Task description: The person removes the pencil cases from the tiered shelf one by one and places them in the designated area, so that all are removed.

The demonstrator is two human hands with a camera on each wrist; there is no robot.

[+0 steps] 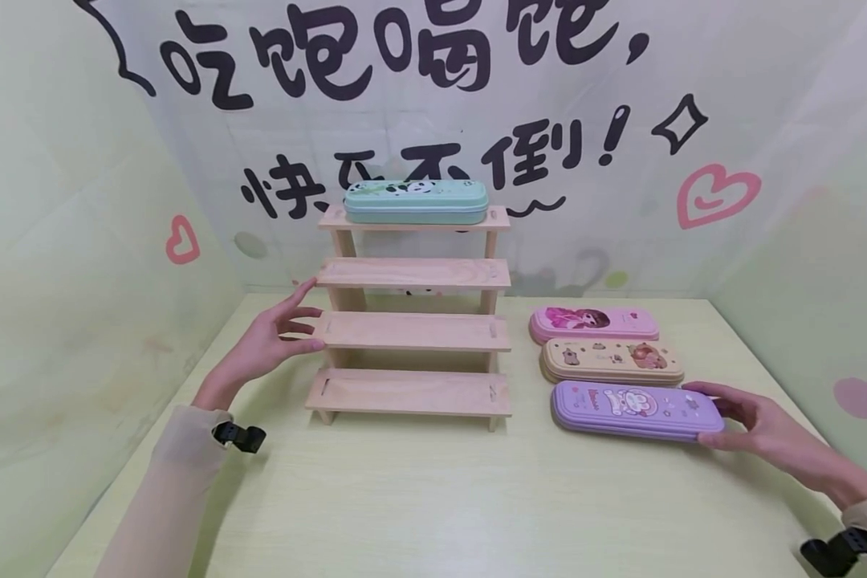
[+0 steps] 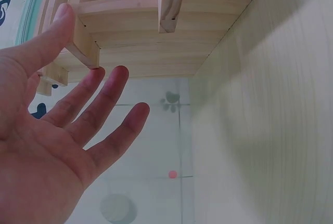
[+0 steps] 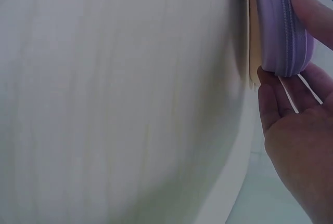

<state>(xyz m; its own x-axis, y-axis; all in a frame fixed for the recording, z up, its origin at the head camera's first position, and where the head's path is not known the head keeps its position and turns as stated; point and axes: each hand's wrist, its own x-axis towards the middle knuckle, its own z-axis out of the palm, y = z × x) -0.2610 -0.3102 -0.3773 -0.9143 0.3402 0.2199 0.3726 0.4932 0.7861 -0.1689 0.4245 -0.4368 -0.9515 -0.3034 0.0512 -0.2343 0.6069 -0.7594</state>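
Observation:
My right hand [image 1: 759, 425] grips the right end of a purple zippered pencil case [image 1: 636, 409] with a cartoon on its lid. In the right wrist view the thumb lies on one side of the case and the fingers are at its end. My left hand [image 1: 260, 341] is at the left side of a four-step wooden rack [image 1: 408, 393], fingers spread, thumb and index at the ends of its boards. The left wrist view shows these fingers nearly straight and holding nothing. A mint-green panda pencil case [image 1: 415, 205] lies on the top board.
Behind the purple case lie a beige pencil case [image 1: 610, 361] and a pink one [image 1: 596, 321], right of the rack. All stand on a pale wooden table [image 1: 405, 498]. Walls with printed lettering and hearts enclose the back and sides.

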